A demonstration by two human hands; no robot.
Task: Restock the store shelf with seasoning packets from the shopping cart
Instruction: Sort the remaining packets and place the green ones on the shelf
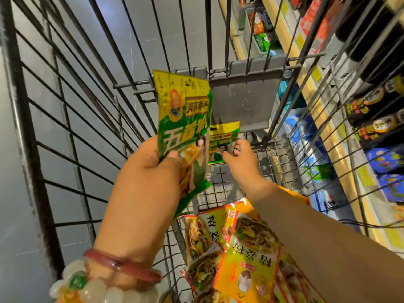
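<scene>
My left hand (150,171) holds a green and yellow seasoning packet (183,119) upright above the wire shopping cart (72,136). Deeper in the cart, my right hand (241,162) pinches a second, smaller-looking green and yellow packet (223,138) by its lower edge, near the cart's grey flap. Several yellow and red seasoning packets (247,248) lie on the cart floor under my right forearm.
The store shelf (323,110) runs along the right, beyond the cart's wire side, stocked with dark bottles (371,51), blue packs and green boxes. A grey plastic flap (244,95) hangs at the cart's far end. Grey floor shows on the left through the bars.
</scene>
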